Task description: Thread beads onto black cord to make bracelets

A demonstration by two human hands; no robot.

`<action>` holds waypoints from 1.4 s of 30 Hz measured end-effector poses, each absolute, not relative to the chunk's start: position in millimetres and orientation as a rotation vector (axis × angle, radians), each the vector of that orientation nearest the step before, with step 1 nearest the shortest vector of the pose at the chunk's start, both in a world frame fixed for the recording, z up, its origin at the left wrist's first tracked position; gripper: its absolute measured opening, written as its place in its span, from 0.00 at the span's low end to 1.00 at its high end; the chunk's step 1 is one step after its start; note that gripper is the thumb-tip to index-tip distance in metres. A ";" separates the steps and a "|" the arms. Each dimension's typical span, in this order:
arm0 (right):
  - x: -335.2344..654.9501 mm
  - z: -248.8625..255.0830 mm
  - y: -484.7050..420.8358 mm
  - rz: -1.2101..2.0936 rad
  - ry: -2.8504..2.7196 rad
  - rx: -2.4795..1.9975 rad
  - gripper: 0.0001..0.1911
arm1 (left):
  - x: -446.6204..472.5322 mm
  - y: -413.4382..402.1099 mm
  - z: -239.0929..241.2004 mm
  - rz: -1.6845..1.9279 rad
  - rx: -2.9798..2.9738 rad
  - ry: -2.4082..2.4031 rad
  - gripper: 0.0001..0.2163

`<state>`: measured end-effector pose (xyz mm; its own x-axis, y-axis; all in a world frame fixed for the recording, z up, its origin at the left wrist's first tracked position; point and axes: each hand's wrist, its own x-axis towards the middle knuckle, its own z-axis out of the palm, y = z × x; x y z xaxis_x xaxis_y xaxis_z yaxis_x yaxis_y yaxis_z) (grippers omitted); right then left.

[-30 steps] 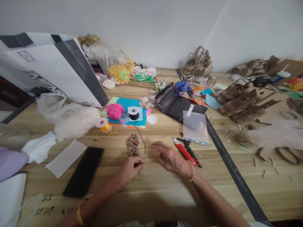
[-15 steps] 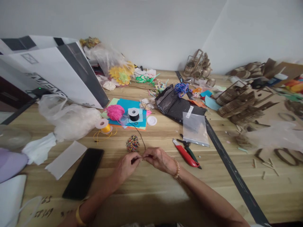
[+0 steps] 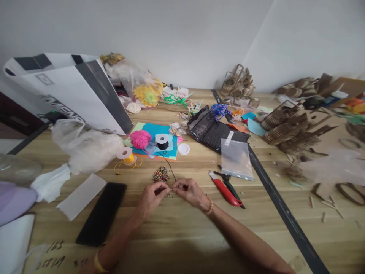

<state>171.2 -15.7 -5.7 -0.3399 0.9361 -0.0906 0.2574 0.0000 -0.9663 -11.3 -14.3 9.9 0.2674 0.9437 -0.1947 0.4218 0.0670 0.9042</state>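
My left hand [image 3: 155, 196] is closed in a pinch on something too small to make out. Almost touching its fingertips, my right hand [image 3: 188, 192] pinches the end of a black cord [image 3: 170, 164]. That cord runs back to a white-flanged spool of black cord [image 3: 162, 141], standing on blue paper. Just beyond my fingers lies a heap of multicoloured beads [image 3: 161, 174]. A few tiny bits show on the table under my fingertips.
A red-handled utility knife [image 3: 225, 188] and dark cutters [image 3: 228, 182] lie right of my hands, near a clear zip bag [image 3: 236, 159]. Left are a black phone [image 3: 102, 214], a yellow thread spool [image 3: 126, 155] and pink yarn [image 3: 140, 139]. A paper bag [image 3: 82, 95] stands behind.
The view has shifted slightly, so everything sits a little lower and further right. My fingertips have drawn slightly apart, and small bits now show beneath them.
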 end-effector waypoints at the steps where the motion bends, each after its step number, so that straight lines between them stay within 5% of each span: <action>1: 171.1 -7.1 -15.6 1.380 -1.635 -1.240 0.11 | -10.6 -14.1 9.1 0.663 1.503 1.313 0.10; 25: 165.2 -5.8 -28.8 0.830 -1.877 -1.103 0.10 | -10.2 -21.7 1.6 0.777 1.631 1.280 0.10; 35: 160.5 -4.6 -30.1 1.503 -1.498 -1.095 0.16 | -12.0 -23.5 -3.4 0.804 1.746 1.275 0.08; 42: 159.2 -12.9 -24.3 1.556 -1.398 -1.141 0.19 | -11.8 -23.3 -2.5 0.808 1.837 1.311 0.09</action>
<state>159.2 -24.3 -12.9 -0.3301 0.9341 -0.1361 0.0359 -0.1317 -0.9906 -11.8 -23.3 -2.5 0.2837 0.9558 0.0778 0.4986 -0.2163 0.8394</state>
